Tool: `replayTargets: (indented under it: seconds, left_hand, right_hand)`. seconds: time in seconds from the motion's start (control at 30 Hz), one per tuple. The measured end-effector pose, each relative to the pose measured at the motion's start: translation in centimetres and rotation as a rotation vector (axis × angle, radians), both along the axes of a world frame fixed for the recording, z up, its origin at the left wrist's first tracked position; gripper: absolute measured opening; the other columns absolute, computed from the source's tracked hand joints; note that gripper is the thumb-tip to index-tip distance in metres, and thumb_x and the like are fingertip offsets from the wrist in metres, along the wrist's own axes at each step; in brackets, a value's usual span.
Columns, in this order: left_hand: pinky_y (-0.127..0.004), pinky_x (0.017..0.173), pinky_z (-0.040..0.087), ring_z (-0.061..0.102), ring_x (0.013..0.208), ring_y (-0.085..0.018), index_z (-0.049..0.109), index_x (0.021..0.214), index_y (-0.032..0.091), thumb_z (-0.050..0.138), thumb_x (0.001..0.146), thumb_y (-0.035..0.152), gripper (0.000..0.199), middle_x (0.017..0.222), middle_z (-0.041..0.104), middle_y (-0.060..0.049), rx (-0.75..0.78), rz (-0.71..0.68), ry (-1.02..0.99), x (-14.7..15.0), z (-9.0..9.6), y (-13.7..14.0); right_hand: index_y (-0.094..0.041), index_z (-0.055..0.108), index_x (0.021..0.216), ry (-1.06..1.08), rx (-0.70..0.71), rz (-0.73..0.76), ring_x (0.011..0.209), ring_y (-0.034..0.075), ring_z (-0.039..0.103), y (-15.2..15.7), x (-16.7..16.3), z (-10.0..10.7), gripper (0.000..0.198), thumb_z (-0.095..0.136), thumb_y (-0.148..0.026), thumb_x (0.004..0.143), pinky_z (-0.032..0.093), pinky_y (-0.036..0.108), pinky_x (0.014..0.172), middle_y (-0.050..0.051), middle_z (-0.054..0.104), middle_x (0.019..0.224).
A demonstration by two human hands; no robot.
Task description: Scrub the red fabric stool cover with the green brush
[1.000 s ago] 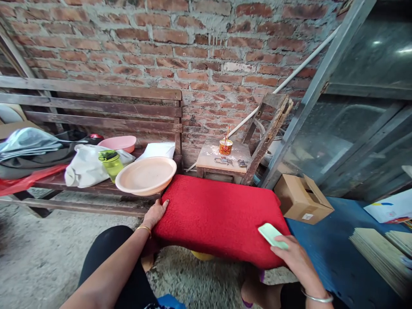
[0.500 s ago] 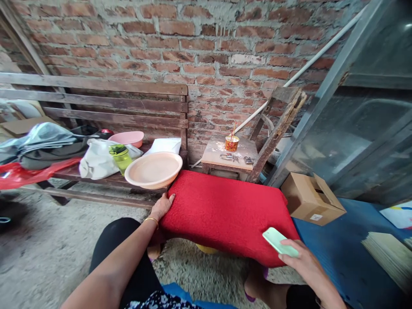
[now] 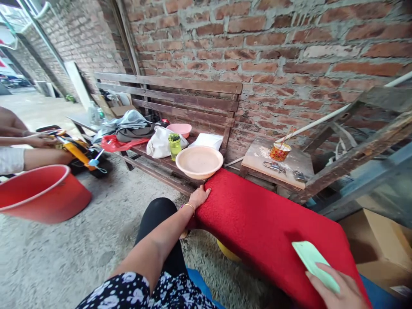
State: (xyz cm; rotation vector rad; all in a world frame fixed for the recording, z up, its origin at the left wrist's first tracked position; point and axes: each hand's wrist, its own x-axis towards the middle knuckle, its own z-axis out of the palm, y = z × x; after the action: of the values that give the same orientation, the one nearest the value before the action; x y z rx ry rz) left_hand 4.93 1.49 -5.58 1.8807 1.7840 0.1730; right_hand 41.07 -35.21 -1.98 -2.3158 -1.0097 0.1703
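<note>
A red cloth with a textured surface covers a low, long table in front of me. My left hand is closed over its near left corner, with the thumb on top and the other fingers partly hidden. My right hand holds a mint-green phone above the right part of the cloth, gripping its near end between thumb and fingers. Just beyond my left hand, a shallow peach basin rests on the end of the bench.
On the wooden bench are a green bottle, a white bag and a pink bowl. A chair holds a patterned cup and padlocks. Left are a red tub and another person's hands. A cardboard box stands right.
The view has turned left, bringing the red tub and the other person into sight. My left hand stays at the cloth's corner; my right hand still holds the phone over the cloth.
</note>
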Motion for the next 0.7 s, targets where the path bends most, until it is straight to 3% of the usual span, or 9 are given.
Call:
replayTargets:
  seconds: [0.07, 0.2, 0.37, 0.47, 0.53, 0.7]
  left_hand:
    - [-0.042, 0.098, 0.045, 0.063, 0.12, -0.034, 0.049, 0.135, 0.013, 0.034, 0.096, 0.062, 0.064, 0.129, 0.065, -0.024, -0.005, 0.0, -0.005, 0.0, 0.1, 0.0]
    - [-0.044, 0.097, 0.046, 0.063, 0.12, -0.036, 0.048, 0.136, 0.013, 0.034, 0.096, 0.063, 0.065, 0.129, 0.064, -0.024, -0.015, -0.003, -0.014, 0.0, 0.1, 0.0]
    - [-0.045, 0.097, 0.046, 0.062, 0.12, -0.036, 0.048, 0.135, 0.015, 0.033, 0.096, 0.063, 0.065, 0.131, 0.063, -0.024, -0.014, -0.007, -0.031, 0.0, 0.0, 0.0]
    - [-0.044, 0.097, 0.046, 0.062, 0.12, -0.036, 0.048, 0.135, 0.015, 0.033, 0.096, 0.064, 0.064, 0.132, 0.062, -0.024, -0.017, -0.007, -0.043, 0.0, -0.2, 0.0]
    - [-0.044, 0.097, 0.046, 0.062, 0.12, -0.036, 0.048, 0.134, 0.015, 0.033, 0.096, 0.064, 0.064, 0.133, 0.061, -0.024, -0.02, -0.006, -0.053, 0.0, -0.4, 0.0]
    - [-0.044, 0.097, 0.046, 0.062, 0.119, -0.036, 0.048, 0.134, 0.015, 0.034, 0.095, 0.063, 0.064, 0.13, 0.062, -0.024, -0.034, 0.006, -0.071, 0.2, -0.3, 0.0]
  right_hand:
    - [-0.028, 0.072, 0.096, 0.067, 0.037, 0.12, 0.095, 0.031, 0.066, 3.9, -4.3, 0.1, 0.051, 0.061, -0.067, 0.066, 0.055, 0.043, 0.081, 0.01, 0.066, 0.105]
    - [-0.026, 0.071, 0.095, 0.057, 0.143, 0.389, 0.093, 0.026, 0.065, 10.4, -12.7, 0.1, 0.036, 0.058, -0.054, 0.076, 0.053, 0.041, 0.086, 0.008, 0.062, 0.102]
    - [-0.025, 0.071, 0.098, 0.023, 0.146, 0.581, 0.095, 0.026, 0.063, 15.3, -18.3, -0.1, 0.025, 0.06, -0.037, 0.079, 0.052, 0.041, 0.088, 0.008, 0.061, 0.099]
    - [-0.026, 0.071, 0.096, 0.033, 0.095, 0.609, 0.093, 0.026, 0.063, 15.6, -17.7, -0.6, 0.025, 0.06, -0.037, 0.078, 0.052, 0.04, 0.087, 0.008, 0.063, 0.096]
    - [-0.026, 0.072, 0.094, 0.081, 0.029, 0.575, 0.092, 0.026, 0.064, 14.2, -15.2, -0.8, 0.028, 0.06, -0.043, 0.075, 0.052, 0.04, 0.086, 0.007, 0.064, 0.096]
    - [-0.032, 0.073, 0.092, 0.193, -0.129, 0.239, 0.102, 0.034, 0.066, 6.4, -5.1, -0.1, 0.042, 0.065, -0.062, 0.065, 0.052, 0.05, 0.092, 0.011, 0.067, 0.105]
